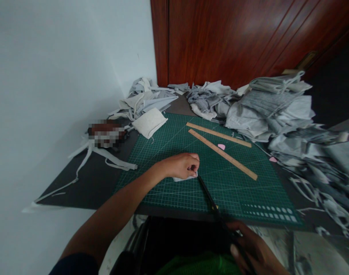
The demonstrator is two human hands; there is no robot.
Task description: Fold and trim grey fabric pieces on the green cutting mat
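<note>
My left hand [183, 166] is closed on a small piece of pale cloth [183, 178] at the middle of the green cutting mat [163, 191]. Most of that cloth is hidden under the hand. My right hand [253, 244], low at the front edge of the table, grips a pair of long dark scissors [209, 194]. The blades reach up and left over the mat, and their tips meet the right edge of the cloth. Whether the blades are apart is too dark to tell.
Two wooden rulers [224, 154] lie on the mat, with a pink chalk piece [221, 146] between them. A folded cream cloth [150, 122] sits at the mat's far left corner. Heaped grey fabric [266, 107] lines the right side; scraps [142, 91] and strips [117, 163] lie left.
</note>
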